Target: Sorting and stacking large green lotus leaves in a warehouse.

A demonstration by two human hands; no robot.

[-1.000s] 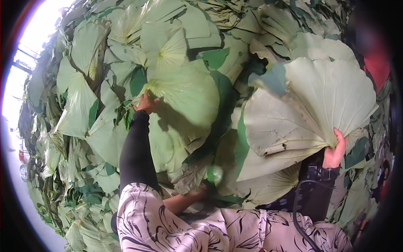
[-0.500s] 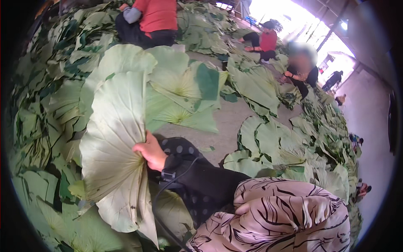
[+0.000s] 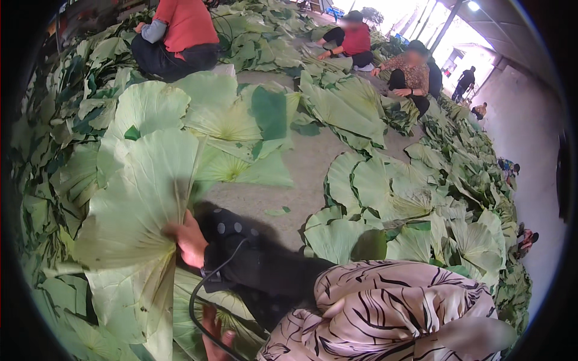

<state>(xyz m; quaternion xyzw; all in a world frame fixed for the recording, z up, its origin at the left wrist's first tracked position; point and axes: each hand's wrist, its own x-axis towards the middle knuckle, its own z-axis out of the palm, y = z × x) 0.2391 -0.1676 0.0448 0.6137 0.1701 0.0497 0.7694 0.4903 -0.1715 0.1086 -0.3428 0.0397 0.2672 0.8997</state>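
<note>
My right hand [image 3: 191, 239] is closed on the middle of a large pale green lotus leaf [image 3: 132, 210], pinching it near where the veins meet. The leaf looks folded, fanning out up and down to the left of my hand. Its fingers are partly hidden behind the leaf and slightly blurred. At the lower edge my left hand [image 3: 215, 340] shows in part, fingers apart, with nothing visible in it. It lies over other lotus leaves [image 3: 238, 301] beside my dark-clothed leg. A black cable [image 3: 195, 301] runs past both hands.
Spread lotus leaves [image 3: 232, 132] lie ahead on the grey floor [image 3: 307, 162]. More leaf stacks [image 3: 385, 186] are to the right, and a heap [image 3: 66, 132] is at left. A person in a red top [image 3: 186, 30] sits ahead; others sit further off along a pale wall [image 3: 524, 120].
My right hand and the held leaf have shifted left and slightly down in the view. My left hand has come into sight at the lower edge. The view has turned a little.
</note>
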